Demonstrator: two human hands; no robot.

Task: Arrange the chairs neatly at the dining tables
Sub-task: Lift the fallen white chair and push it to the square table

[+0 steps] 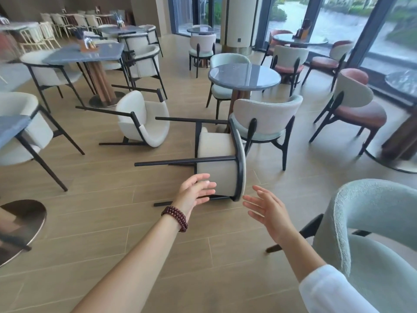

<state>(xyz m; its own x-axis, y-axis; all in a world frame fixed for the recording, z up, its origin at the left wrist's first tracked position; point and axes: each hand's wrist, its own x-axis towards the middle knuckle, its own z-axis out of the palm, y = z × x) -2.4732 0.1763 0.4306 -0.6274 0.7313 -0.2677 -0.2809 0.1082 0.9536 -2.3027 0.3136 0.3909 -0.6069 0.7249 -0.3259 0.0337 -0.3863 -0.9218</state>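
A cream chair with a black frame (217, 159) lies tipped on its side on the wooden floor, legs pointing left. My left hand (195, 191), with a bead bracelet on the wrist, reaches toward its backrest with fingers spread and holds nothing. My right hand (266, 207) is open too, just right of the chair's black rim and apart from it. A second cream chair (144, 119) lies overturned farther left, near the rectangular grey table (67, 56).
A round grey table (244, 75) stands behind the fallen chair with a pale green chair (264, 118) upright beside it. Another pale green chair (372, 236) is at my right. Several tables and chairs fill the room; glass walls run along the right.
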